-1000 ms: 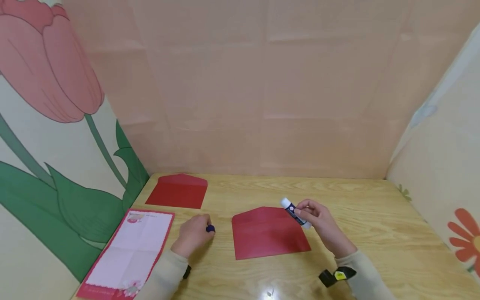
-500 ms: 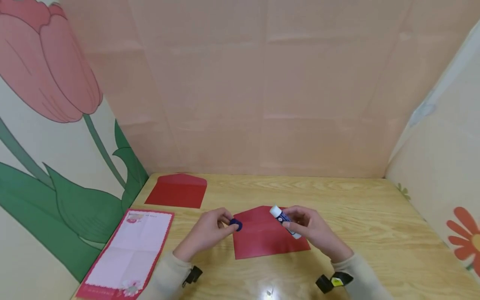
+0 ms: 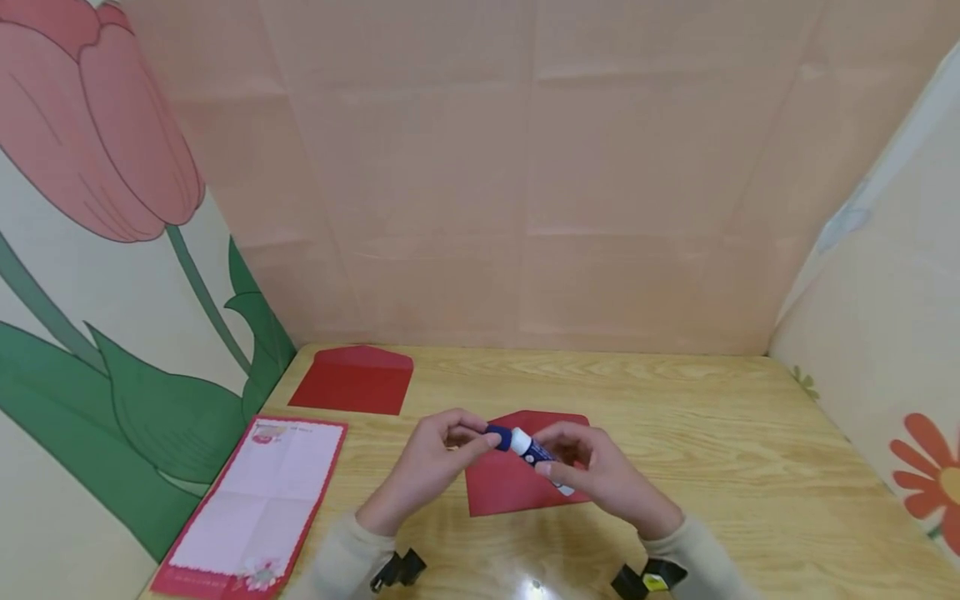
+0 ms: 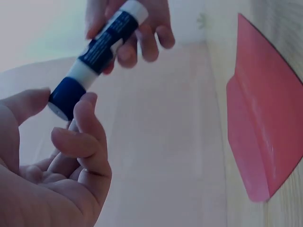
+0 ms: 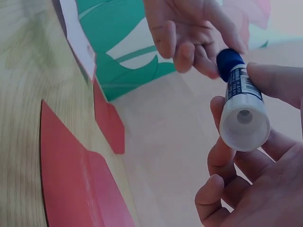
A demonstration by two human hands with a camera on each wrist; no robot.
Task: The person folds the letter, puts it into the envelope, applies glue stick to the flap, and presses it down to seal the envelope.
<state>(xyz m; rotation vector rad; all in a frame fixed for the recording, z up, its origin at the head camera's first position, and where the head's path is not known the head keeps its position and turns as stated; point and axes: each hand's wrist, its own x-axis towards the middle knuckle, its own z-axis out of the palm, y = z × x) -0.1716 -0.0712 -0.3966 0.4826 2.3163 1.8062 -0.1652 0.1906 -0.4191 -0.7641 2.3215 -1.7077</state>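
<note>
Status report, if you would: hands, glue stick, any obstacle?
Left hand pinches dark blue cap, right hand holds glue stick. Cap meets stick's end; full seating unclear. No obstruction seen; nearer red envelope lies below.

Indoors, a small desk corner walled on three sides; whether home or classroom could not be told. Big tulip mural [image 3: 105,133] to the left, orange flower [image 3: 930,471] on the right wall, crease-lined pinkish covering [image 3: 525,183] behind. Wood-grain worktop [image 3: 697,417] bore stationery: letter sheet [image 3: 258,500], red envelope [image 3: 352,387], with a glue stick [image 3: 537,453] above.
</note>
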